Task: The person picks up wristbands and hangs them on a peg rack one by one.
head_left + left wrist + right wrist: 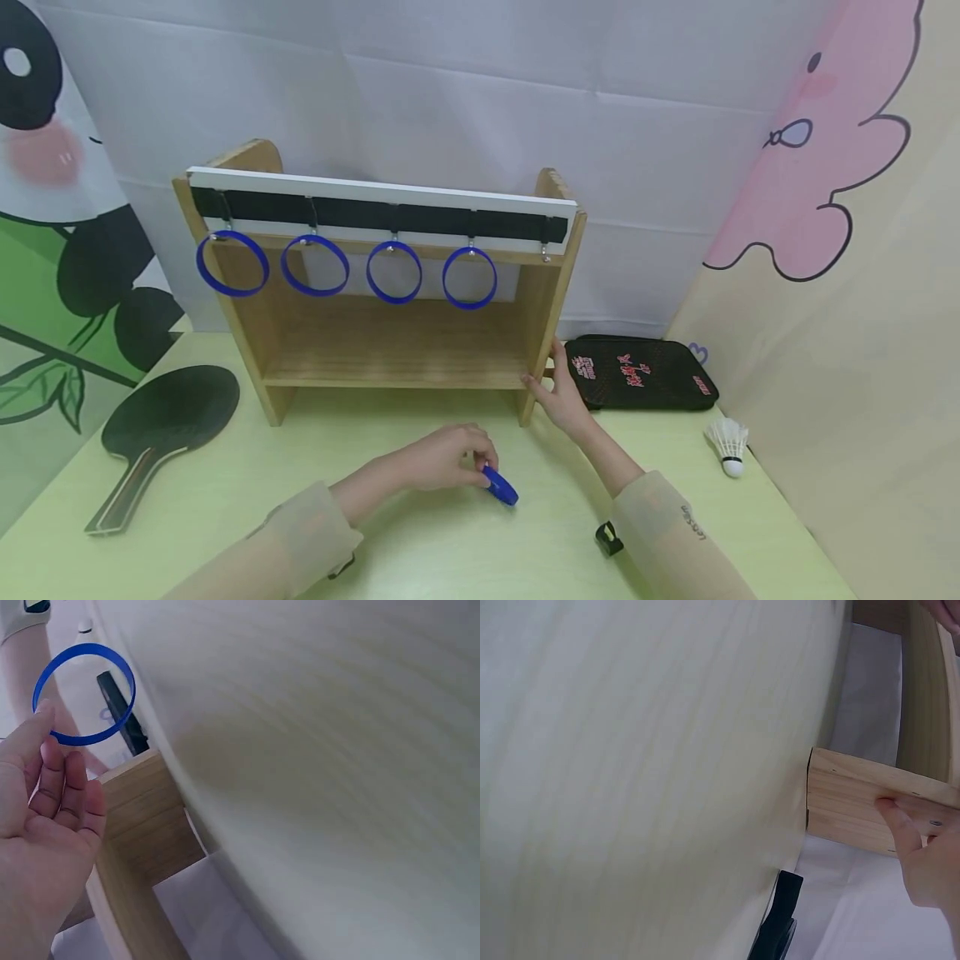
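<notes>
My left hand point(450, 457) pinches a blue ring point(501, 487) between thumb and fingers, low in front of the wooden shelf point(405, 379). In the left wrist view the ring point(120, 656) shows as a thin round hoop, with the thumb against its lower left side. My right hand point(561, 400) rests on the shelf's right side panel, thumb by its front edge. The right wrist view shows that thumb against the panel point(847, 791). Several blue rings point(495, 287) hang from hooks along the shelf's black strip point(352, 214); the rightmost hook point(545, 250) carries none.
A dark table-tennis bat point(172, 408) lies on the table at the left. Behind my right hand is a black zip case point(641, 375) with red lettering, and a shuttlecock point(727, 446) lies to its right. A small black object point(609, 539) sits beside my right sleeve.
</notes>
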Tool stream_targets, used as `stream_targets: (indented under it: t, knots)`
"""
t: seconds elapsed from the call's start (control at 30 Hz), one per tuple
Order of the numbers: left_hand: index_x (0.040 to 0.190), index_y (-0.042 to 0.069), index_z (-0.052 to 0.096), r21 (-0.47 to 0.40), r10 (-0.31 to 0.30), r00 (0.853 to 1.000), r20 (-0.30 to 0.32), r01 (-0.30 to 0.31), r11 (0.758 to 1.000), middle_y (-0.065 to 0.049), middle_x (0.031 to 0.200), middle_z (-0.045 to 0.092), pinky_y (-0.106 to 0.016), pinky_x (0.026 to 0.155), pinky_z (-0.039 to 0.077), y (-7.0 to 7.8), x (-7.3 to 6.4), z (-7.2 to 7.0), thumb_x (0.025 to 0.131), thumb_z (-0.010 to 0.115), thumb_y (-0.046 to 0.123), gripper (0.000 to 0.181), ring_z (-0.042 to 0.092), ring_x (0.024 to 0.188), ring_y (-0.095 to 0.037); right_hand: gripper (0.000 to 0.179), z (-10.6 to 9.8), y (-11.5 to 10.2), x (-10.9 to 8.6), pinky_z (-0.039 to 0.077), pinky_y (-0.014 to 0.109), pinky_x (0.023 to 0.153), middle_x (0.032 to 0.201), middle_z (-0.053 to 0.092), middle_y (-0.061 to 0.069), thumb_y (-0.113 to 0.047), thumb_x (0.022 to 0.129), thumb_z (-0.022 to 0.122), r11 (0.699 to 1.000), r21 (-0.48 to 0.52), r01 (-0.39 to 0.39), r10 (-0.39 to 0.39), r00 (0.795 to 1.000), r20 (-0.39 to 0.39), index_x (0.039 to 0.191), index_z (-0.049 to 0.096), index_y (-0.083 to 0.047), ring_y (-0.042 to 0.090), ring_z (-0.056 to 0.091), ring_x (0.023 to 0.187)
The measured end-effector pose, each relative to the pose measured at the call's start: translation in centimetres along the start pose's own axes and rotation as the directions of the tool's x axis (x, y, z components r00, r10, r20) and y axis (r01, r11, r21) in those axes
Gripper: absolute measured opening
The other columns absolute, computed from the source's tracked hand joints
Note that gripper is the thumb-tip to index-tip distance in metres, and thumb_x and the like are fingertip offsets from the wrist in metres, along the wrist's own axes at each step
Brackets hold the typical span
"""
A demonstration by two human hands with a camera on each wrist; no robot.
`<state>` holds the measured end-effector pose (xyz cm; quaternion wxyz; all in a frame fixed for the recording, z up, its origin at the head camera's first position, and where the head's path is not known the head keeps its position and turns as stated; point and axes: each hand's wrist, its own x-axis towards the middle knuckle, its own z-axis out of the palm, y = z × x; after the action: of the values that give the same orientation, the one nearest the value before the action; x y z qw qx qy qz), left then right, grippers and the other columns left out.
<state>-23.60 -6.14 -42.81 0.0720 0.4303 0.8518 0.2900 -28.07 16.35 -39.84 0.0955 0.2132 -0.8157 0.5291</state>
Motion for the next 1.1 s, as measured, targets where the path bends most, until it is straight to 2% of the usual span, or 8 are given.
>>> stream_targets:
  t: [0.33, 0.57, 0.73, 0.87, 0.97, 1.1]
  knots:
    - [0.094, 0.023, 0.070, -0.018, -0.027, 0.998, -0.057, 0.026, 0.999, 0.018, 0.090, 0.057, -0.029, 0.085, 0.049, 1.4, -0.5, -1.4, 0.082, 0.073, 0.026, 0.013, 0.056, 0.088, -0.002, 0.073, -0.1, -0.4, 0.0, 0.053, 0.050, 0.081, 0.140, 0.030, 0.028, -0.001, 0.091, 0.056, 1.000, 0.009, -0.004, 0.003, 1.000, 0.005, 0.148, 0.010, -0.005, 0.044, 0.051, 0.109]
    - [0.095, 0.021, 0.071, -0.048, -0.007, 0.995, -0.099, 0.002, 0.999, 0.017, 0.091, 0.060, -0.036, 0.084, 0.051, 2.1, -0.6, -2.4, 0.084, 0.072, 0.026, 0.013, 0.056, 0.089, -0.002, 0.072, 0.0, -0.1, 0.0, 0.053, 0.049, 0.081, 0.139, 0.031, 0.028, -0.001, 0.091, 0.057, 1.000, -0.003, 0.000, 0.000, 1.000, -0.005, 0.147, 0.011, -0.004, 0.044, 0.052, 0.108]
    - [0.096, 0.019, 0.070, -0.049, 0.002, 0.989, -0.147, -0.009, 0.999, 0.010, 0.091, 0.063, -0.033, 0.079, 0.051, 3.1, -1.0, -3.5, 0.084, 0.072, 0.026, 0.014, 0.057, 0.088, -0.005, 0.072, 0.0, -0.1, 0.0, 0.053, 0.049, 0.081, 0.138, 0.031, 0.028, -0.001, 0.091, 0.057, 1.000, -0.002, 0.001, -0.001, 1.000, -0.006, 0.147, 0.011, -0.004, 0.045, 0.052, 0.108]
    - [0.095, 0.019, 0.070, -0.035, -0.003, 0.978, -0.207, -0.004, 0.999, 0.008, 0.090, 0.063, -0.025, 0.077, 0.050, 4.2, -1.3, -4.4, 0.083, 0.073, 0.026, 0.014, 0.057, 0.087, -0.007, 0.073, 0.0, -0.4, -0.1, 0.052, 0.052, 0.083, 0.139, 0.031, 0.028, -0.001, 0.091, 0.057, 1.000, 0.002, -0.012, 0.012, 1.000, -0.001, 0.148, 0.011, -0.006, 0.047, 0.050, 0.110]
    - [0.095, 0.018, 0.070, -0.017, -0.012, 0.965, -0.262, 0.008, 1.000, 0.010, 0.090, 0.063, -0.021, 0.077, 0.051, 5.2, -1.5, -5.2, 0.082, 0.074, 0.025, 0.015, 0.058, 0.086, -0.007, 0.073, 0.0, -0.5, 0.0, 0.051, 0.053, 0.083, 0.139, 0.031, 0.029, -0.001, 0.091, 0.056, 1.000, 0.003, -0.012, 0.012, 1.000, 0.003, 0.148, 0.011, -0.006, 0.048, 0.049, 0.110]
    - [0.095, 0.015, 0.069, 0.003, -0.003, 0.945, -0.326, 0.004, 1.000, 0.007, 0.090, 0.062, -0.023, 0.077, 0.052, 6.5, -1.6, -6.4, 0.081, 0.075, 0.022, 0.016, 0.059, 0.085, -0.007, 0.073, 0.0, -0.5, -0.1, 0.052, 0.052, 0.082, 0.139, 0.032, 0.029, 0.000, 0.091, 0.056, 1.000, 0.002, -0.002, 0.002, 1.000, 0.003, 0.148, 0.011, -0.005, 0.048, 0.050, 0.109]
